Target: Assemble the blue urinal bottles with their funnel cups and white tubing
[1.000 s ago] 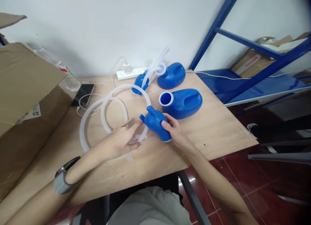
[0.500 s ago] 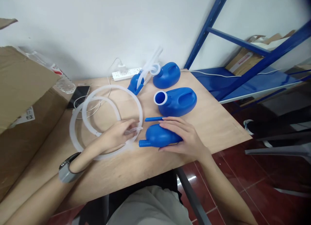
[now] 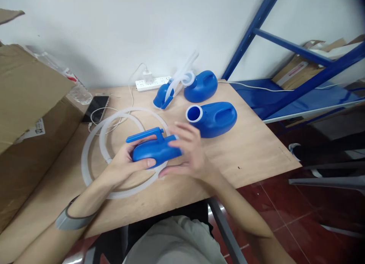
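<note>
Holding a rounded blue plastic piece [image 3: 151, 150] in the left grip [image 3: 121, 164], with the right grip [image 3: 195, 155] spread at one end, touch unclear; hovering over a pale wooden tabletop [image 3: 253, 150], inside its front edge, between brown cardboard box [image 3: 40, 85] and blue metal rack [image 3: 251, 34].

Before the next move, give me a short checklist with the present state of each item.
1. Blue spouted piece held: ok, gripped in the left hand.
2. Right hand gripping the piece too: cannot tell; it is blurred at the piece's right end, fingers spread.
3. Coiled hose clear of the charging cable: not ok, they overlap near the phone.
4. Both hose ends in plain sight: not ok, I cannot pick out both.
5. Nearer blue bottle uncapped: ok, its white-rimmed mouth is open.
</note>
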The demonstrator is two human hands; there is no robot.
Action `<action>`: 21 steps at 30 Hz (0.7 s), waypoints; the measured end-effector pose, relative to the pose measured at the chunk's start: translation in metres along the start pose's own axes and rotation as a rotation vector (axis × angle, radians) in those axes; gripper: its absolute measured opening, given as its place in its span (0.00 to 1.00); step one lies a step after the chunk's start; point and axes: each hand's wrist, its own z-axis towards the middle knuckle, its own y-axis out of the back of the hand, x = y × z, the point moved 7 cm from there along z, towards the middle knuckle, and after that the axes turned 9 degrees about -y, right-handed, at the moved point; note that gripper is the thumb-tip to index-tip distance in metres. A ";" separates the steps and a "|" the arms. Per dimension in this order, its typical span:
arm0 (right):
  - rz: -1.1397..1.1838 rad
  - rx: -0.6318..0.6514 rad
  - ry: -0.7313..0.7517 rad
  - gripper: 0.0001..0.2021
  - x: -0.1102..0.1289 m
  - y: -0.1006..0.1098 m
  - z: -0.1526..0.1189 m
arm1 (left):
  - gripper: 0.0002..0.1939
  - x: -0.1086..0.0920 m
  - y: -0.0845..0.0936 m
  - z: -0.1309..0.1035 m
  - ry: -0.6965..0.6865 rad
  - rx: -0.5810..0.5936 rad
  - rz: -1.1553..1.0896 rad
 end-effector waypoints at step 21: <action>0.553 0.144 -0.461 0.21 0.002 -0.002 -0.037 | 0.36 -0.014 -0.013 -0.069 -0.074 -0.093 0.309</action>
